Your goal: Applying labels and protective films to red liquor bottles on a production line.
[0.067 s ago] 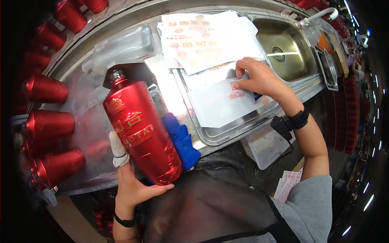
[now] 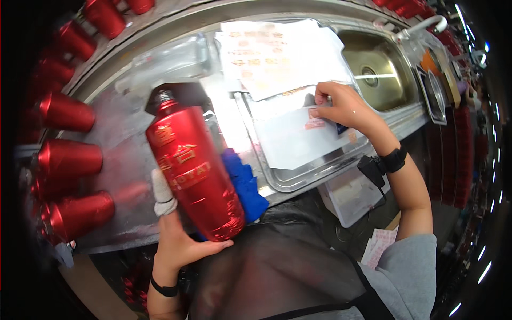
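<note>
A glossy red bottle (image 2: 194, 173) with gold lettering leans diagonally at the left, its dark capless-looking neck toward the far side. My left hand (image 2: 178, 240) is wrapped round its lower part, with the thumb along the base and a white finger cover on one finger. Over the metal tray (image 2: 282, 182), my right hand (image 2: 344, 106) has its fingers curled, with the thumb tip at a small reddish label (image 2: 314, 122). That label lies on a translucent white sheet (image 2: 288, 144). Beyond it are printed decal sheets (image 2: 277, 58). A blue cloth (image 2: 245, 186) lies beside the bottle.
Several red bottles (image 2: 69, 157) stand along the left edge. A clear plastic container (image 2: 170, 58) lies at the back, and a dark angular piece (image 2: 192, 92) sits behind the bottle's neck. The sink (image 2: 373, 58) is at the back right, with a faucet (image 2: 426, 24) above it.
My left hand and the bottle have shifted slightly right, partly along with a small shift of the whole view. My right hand stays at the same spot on the sheet.
</note>
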`<state>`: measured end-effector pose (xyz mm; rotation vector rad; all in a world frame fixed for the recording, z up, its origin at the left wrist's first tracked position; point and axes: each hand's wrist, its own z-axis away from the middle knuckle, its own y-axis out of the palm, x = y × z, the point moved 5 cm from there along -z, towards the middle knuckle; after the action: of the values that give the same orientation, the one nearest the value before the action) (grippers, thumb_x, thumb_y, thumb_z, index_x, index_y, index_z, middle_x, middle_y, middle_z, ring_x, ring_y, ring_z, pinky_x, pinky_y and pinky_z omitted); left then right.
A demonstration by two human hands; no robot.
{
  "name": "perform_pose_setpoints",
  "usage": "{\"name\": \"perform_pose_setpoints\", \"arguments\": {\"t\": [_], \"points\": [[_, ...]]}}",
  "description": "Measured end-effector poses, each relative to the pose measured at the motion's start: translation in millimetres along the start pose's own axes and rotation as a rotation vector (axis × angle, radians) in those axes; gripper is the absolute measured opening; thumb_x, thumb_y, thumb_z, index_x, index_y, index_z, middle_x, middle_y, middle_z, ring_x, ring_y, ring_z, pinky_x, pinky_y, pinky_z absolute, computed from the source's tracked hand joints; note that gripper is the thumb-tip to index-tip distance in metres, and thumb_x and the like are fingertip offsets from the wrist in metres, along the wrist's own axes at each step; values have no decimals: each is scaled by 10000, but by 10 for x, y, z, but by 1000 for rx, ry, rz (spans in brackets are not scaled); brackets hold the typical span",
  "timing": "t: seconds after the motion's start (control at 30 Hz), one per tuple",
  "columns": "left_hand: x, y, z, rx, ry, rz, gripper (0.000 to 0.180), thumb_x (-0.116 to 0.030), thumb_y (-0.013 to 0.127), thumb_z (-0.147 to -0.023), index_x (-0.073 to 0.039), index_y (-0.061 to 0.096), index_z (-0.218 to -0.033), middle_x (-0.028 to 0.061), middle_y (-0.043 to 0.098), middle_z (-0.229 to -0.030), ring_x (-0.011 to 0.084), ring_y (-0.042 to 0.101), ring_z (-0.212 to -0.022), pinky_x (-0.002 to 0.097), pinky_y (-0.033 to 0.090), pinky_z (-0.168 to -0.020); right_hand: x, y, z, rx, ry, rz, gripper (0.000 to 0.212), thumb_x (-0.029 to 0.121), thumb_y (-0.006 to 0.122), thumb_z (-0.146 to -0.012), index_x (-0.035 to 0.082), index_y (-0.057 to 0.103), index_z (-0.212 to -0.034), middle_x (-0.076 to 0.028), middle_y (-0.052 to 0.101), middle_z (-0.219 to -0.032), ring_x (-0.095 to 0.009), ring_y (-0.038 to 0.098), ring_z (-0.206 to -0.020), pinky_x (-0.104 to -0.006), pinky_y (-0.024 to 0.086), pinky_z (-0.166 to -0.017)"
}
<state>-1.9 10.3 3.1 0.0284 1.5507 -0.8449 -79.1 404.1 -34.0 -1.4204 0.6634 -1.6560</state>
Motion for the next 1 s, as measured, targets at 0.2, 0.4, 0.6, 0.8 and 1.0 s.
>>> {"name": "perform_pose_setpoints", "arguments": {"t": [0.2,0.4,0.6,0.8,1.0], "points": [[-6,59,-34,-10,26,42,1428,-401,945,-561,55,20,-1549,277,289,-1541,387,330,-1432,471,172,-1194,95,-55,164,-217,65,-129,94,106,730,-774,40,704,-835,-56,677,-778,-142,587,-665,-294,445,-601],[33,69,8,-43,77,8,1395,-418,928,-577,53,45,-1547,293,312,-1517,442,289,-1427,550,91,-1193,1334,-160,538,-106,-95,-268,77,42,692,-792,13,703,-863,-41,686,-793,-111,603,-699,-260,437,-598],[-1,6,31,-103,92,52,1361,-411,931,-577,55,90,-1540,291,338,-1500,416,361,-1399,536,120,-1191,2361,90,588,212,-494,-407,93,57,668,-779,24,654,-865,-142,664,-826,-345,648,-773,-414,515,-665],[-73,1,12,-55,128,264,1263,-341,891,-688,53,59,-1552,260,324,-1527,341,345,-1426,427,265,-1163,2513,290,424,160,-603,-165,121,98,661,-771,37,602,-857,-150,643,-823,-375,642,-778,-461,511,-647],[16,61,-78,-206,43,414,1012,-210,754,-858,70,69,-1547,241,308,-1544,281,343,-1420,389,304,-1147,2548,319,405,130,-556,-181,107,44,701,-794,25,635,-877,-133,633,-791,-329,631,-726,-392,503,-642]]}}
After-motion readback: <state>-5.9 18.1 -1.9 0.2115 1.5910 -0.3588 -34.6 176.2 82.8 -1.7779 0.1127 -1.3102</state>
